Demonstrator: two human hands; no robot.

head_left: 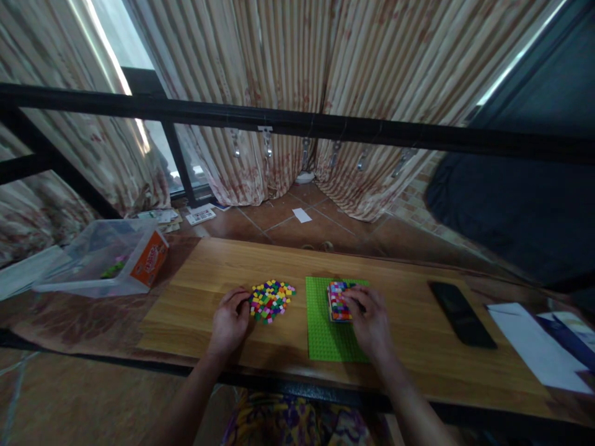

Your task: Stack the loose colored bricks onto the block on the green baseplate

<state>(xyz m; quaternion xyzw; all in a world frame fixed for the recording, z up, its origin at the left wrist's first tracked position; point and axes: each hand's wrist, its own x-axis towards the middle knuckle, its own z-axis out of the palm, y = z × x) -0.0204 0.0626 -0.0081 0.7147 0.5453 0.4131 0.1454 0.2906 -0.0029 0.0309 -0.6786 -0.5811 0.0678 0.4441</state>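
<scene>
A loose pile of small coloured toy bricks (pixel 270 300) lies on the wooden board. At the pile's left edge is my left hand (pixel 231 317), its fingers curled and touching the nearest bricks; what they hold, if anything, is hidden. To the right, a block built of many coloured bricks (pixel 336 303) stands on a green studded baseplate (pixel 320 341). My right hand (pixel 370 314) is over the right side of this block, thumb and fingers drawn together at its top. Whatever is between those fingertips is too small to make out, and the hand hides the block's right part.
A dark phone (pixel 462 314) and white papers (pixel 534 344) lie at the right. On the left stands a clear plastic box (pixel 93 285) with an orange label and a few green and pink pieces inside. A black rail (pixel 297 121) crosses beyond the board (pixel 186 310).
</scene>
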